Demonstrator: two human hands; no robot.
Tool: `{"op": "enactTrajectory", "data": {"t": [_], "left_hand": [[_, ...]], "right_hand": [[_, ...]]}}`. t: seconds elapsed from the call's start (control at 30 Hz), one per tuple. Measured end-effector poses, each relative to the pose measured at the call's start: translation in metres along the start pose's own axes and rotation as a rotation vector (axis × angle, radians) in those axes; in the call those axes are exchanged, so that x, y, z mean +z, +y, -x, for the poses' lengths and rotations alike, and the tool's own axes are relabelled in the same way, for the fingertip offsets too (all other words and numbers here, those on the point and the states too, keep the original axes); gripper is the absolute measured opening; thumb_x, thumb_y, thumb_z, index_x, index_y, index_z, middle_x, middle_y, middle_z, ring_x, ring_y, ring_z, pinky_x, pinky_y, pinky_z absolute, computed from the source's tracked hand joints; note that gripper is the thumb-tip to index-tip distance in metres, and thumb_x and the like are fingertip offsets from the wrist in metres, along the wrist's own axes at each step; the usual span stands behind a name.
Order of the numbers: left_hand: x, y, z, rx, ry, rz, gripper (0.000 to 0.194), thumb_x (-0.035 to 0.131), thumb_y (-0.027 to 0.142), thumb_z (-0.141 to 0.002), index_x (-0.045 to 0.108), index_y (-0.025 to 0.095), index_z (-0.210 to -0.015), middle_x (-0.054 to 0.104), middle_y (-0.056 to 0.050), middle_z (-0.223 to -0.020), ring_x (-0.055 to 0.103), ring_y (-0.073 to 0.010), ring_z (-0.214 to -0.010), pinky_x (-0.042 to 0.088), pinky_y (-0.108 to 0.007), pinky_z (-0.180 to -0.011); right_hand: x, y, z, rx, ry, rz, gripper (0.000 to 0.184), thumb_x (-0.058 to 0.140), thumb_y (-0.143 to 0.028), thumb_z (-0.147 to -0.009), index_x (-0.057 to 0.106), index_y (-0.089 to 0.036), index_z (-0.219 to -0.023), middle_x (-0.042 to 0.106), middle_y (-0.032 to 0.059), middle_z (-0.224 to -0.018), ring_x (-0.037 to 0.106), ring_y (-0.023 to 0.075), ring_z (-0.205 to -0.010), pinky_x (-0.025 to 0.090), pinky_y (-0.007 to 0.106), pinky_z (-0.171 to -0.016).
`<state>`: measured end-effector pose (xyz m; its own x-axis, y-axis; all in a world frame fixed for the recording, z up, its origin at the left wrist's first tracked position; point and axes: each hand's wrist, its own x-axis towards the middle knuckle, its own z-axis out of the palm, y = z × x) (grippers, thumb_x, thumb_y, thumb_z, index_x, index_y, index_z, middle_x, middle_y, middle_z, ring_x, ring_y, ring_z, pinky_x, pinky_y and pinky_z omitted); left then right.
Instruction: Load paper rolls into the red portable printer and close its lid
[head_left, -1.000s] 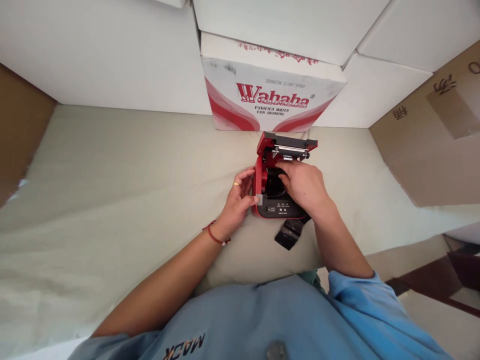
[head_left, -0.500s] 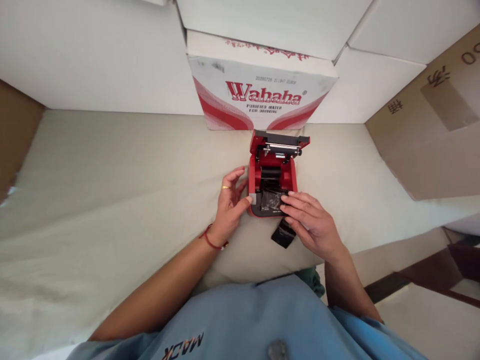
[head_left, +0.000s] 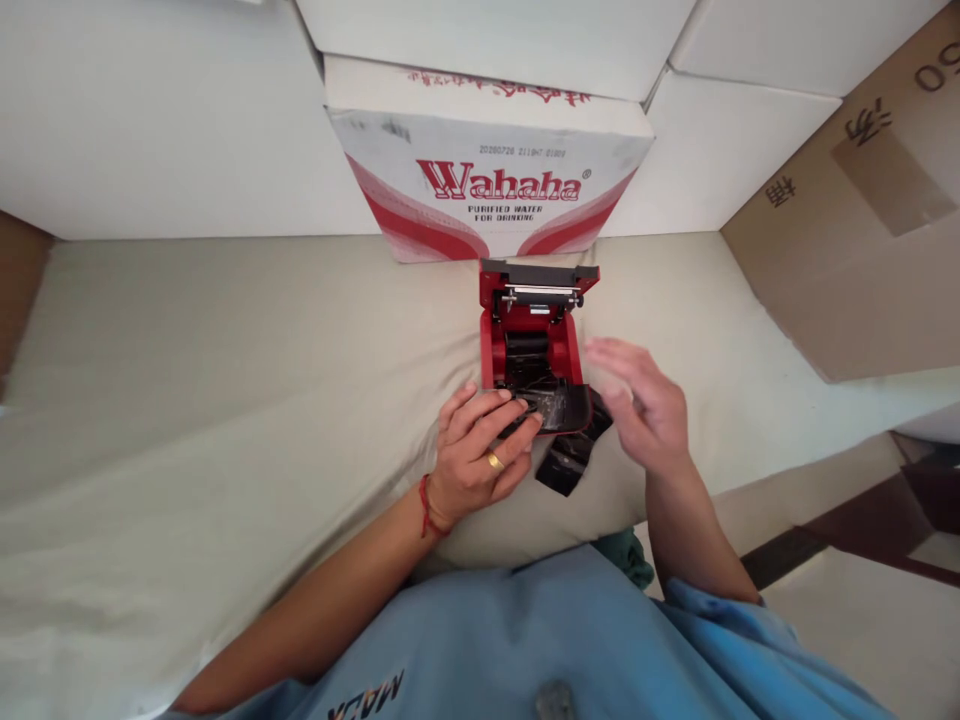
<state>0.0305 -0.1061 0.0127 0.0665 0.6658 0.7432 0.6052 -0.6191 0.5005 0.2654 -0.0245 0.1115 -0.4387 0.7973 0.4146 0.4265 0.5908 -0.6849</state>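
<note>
A small red and black label printer [head_left: 486,350] stands with its lid [head_left: 540,275] raised. Inside it is a black roll [head_left: 527,345], and a shiny black strip [head_left: 551,408] runs from there over the front edge and hangs out at the front right. My left hand [head_left: 484,445] lies across the printer's front left, its outstretched fingers resting on the black strip. Just right of the printer, my right hand [head_left: 645,405] is raised and slightly blurred, thumb apart from the fingers, with nothing visible in it.
Behind the printer stands a Wahaha water carton [head_left: 495,180] against white boxes [head_left: 172,120]. A brown cardboard box [head_left: 847,270] is at the right. Pale cloth [head_left: 225,380] covers the surface under the printer.
My left hand has moved from the printer's left side onto its front, over the black strip. My right hand has let go of the strip and moved off to the right.
</note>
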Motion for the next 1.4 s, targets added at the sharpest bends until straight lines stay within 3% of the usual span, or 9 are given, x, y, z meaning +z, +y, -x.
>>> {"op": "enactTrajectory", "data": {"t": [0.13, 0.23, 0.33, 0.5, 0.6, 0.77, 1.0, 1.17, 1.4], "left_hand": [[-0.003, 0.006, -0.006, 0.064, 0.013, -0.168, 0.049, 0.075, 0.020, -0.093, 0.074, 0.038, -0.139, 0.083, -0.003, -0.125, 0.073, -0.0264, -0.123, 0.045, -0.053, -0.126], [-0.005, 0.009, -0.007, 0.082, 0.010, -0.186, 0.049, 0.074, 0.019, -0.093, 0.072, 0.035, -0.140, 0.083, -0.004, -0.124, 0.073, -0.0244, -0.126, 0.043, -0.050, -0.129], [-0.005, 0.009, -0.007, 0.090, 0.005, -0.202, 0.047, 0.074, 0.021, -0.094, 0.073, 0.035, -0.139, 0.083, -0.004, -0.124, 0.073, -0.0244, -0.126, 0.041, -0.051, -0.131], [-0.005, 0.011, -0.009, 0.107, 0.019, -0.266, 0.036, 0.071, 0.019, -0.096, 0.077, 0.032, -0.129, 0.084, -0.003, -0.121, 0.071, -0.0239, -0.127, 0.040, -0.050, -0.132], [-0.005, 0.012, -0.009, 0.126, 0.026, -0.283, 0.036, 0.072, 0.019, -0.095, 0.078, 0.030, -0.129, 0.084, -0.004, -0.119, 0.069, -0.0240, -0.130, 0.036, -0.048, -0.135], [-0.003, 0.010, -0.003, 0.117, 0.018, -0.244, 0.042, 0.072, 0.019, -0.096, 0.075, 0.037, -0.134, 0.084, -0.001, -0.125, 0.070, -0.0235, -0.131, 0.036, -0.050, -0.135], [-0.011, -0.002, -0.008, 0.062, 0.089, -0.113, 0.063, 0.069, 0.021, -0.096, 0.058, 0.033, -0.157, 0.079, -0.008, -0.139, 0.068, -0.0268, -0.142, 0.047, -0.052, -0.128], [-0.024, -0.015, -0.019, -0.103, -0.003, -0.021, 0.059, 0.051, 0.026, -0.110, 0.043, 0.031, -0.167, 0.077, -0.008, -0.147, 0.065, -0.0250, -0.150, 0.036, -0.056, -0.136], [-0.020, -0.017, -0.021, -0.132, 0.004, -0.024, 0.049, 0.044, 0.027, -0.113, 0.055, 0.031, -0.160, 0.083, -0.007, -0.133, 0.072, -0.0243, -0.138, 0.047, -0.050, -0.125]], "right_hand": [[0.011, 0.029, -0.047, 0.112, 0.214, -0.136, 0.056, 0.048, -0.063, -0.114, 0.060, -0.034, -0.160, 0.065, 0.0080, -0.165, 0.061, 0.0294, -0.153, 0.050, 0.056, -0.127], [0.021, 0.041, -0.077, 0.083, 0.177, -0.235, 0.065, 0.043, -0.074, -0.111, 0.059, -0.036, -0.161, 0.065, 0.0058, -0.164, 0.059, 0.0287, -0.154, 0.049, 0.056, -0.128], [0.024, 0.034, -0.086, 0.048, 0.129, -0.255, 0.058, 0.042, -0.070, -0.114, 0.075, -0.032, -0.142, 0.076, 0.0047, -0.148, 0.067, 0.0263, -0.144, 0.051, 0.051, -0.126], [0.023, 0.015, -0.054, 0.030, 0.180, -0.168, 0.045, 0.047, -0.055, -0.117, 0.085, -0.031, -0.121, 0.084, 0.0047, -0.130, 0.074, 0.0257, -0.132, 0.055, 0.051, -0.122], [0.027, 0.009, -0.022, 0.019, 0.122, -0.148, 0.037, 0.051, -0.047, -0.116, 0.083, -0.029, -0.113, 0.085, 0.0057, -0.125, 0.073, 0.0267, -0.135, 0.053, 0.055, -0.124], [0.039, -0.004, 0.010, 0.033, 0.001, -0.019, 0.032, 0.061, -0.049, -0.110, 0.070, -0.026, -0.131, 0.074, 0.0136, -0.149, 0.055, 0.0317, -0.158, 0.045, 0.064, -0.131], [0.037, -0.008, 0.010, 0.044, -0.113, 0.051, 0.038, 0.062, -0.028, -0.105, 0.063, -0.027, -0.144, 0.064, 0.0131, -0.160, 0.043, 0.0310, -0.165, 0.035, 0.064, -0.136], [0.034, -0.002, 0.014, 0.065, -0.144, -0.009, 0.043, 0.060, -0.028, -0.107, 0.061, -0.029, -0.150, 0.060, 0.0108, -0.166, 0.036, 0.0294, -0.169, 0.031, 0.062, -0.139], [0.033, 0.000, 0.013, 0.067, -0.166, -0.010, 0.042, 0.061, -0.031, -0.107, 0.063, -0.031, -0.150, 0.063, 0.0091, -0.164, 0.039, 0.0305, -0.168, 0.031, 0.063, -0.139]]}}
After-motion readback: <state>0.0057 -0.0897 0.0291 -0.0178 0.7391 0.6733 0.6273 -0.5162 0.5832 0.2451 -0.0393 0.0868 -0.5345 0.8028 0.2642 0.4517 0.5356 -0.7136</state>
